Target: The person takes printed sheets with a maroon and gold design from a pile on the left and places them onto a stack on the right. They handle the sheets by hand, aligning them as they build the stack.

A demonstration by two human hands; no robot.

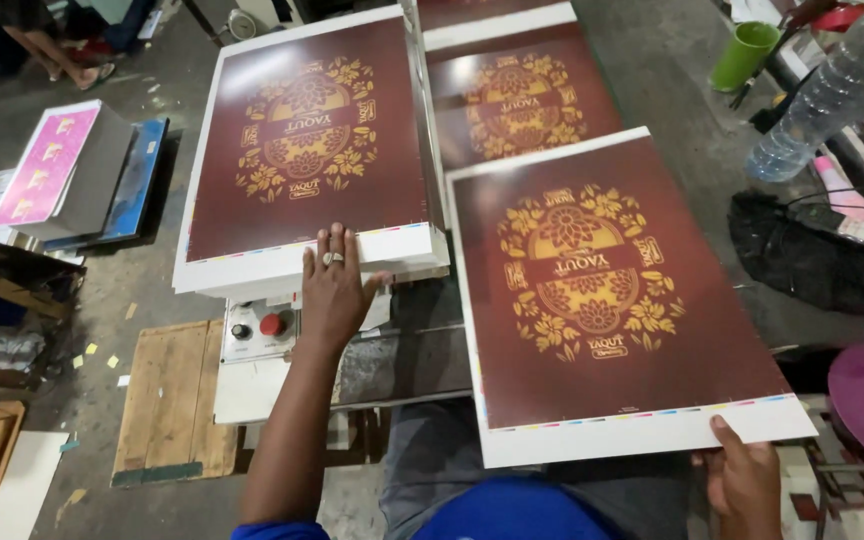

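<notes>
The left hand (337, 290) lies flat and spread, fingers open, on the near edge of a thick stack of printed sheets (307, 140), its palm hanging over the front of the pile; it presses rather than closes on anything, and a ring shows on one finger. The stack's top sheet is dark maroon with a gold floral oval and a white margin.

Just right of that stack, the right hand (747, 480) has its grip closed on the near right corner of a single printed sheet (612, 300) of the same design, thumb on top of the white margin and the fingers hidden beneath. This sheet is held up, tilted, its far left corner close to the stack's near right corner.

Beyond the held sheet, also right of the stack, lies another maroon sheet (522, 95). Directly below the stack's front edge sits a control box with a red button (272, 324) and a black knob. Left of the stack, on the floor, stands a pile topped with pink prints (47, 165). Far right of the stack are a green cup (744, 55) and a clear plastic bottle (832, 90)
</notes>
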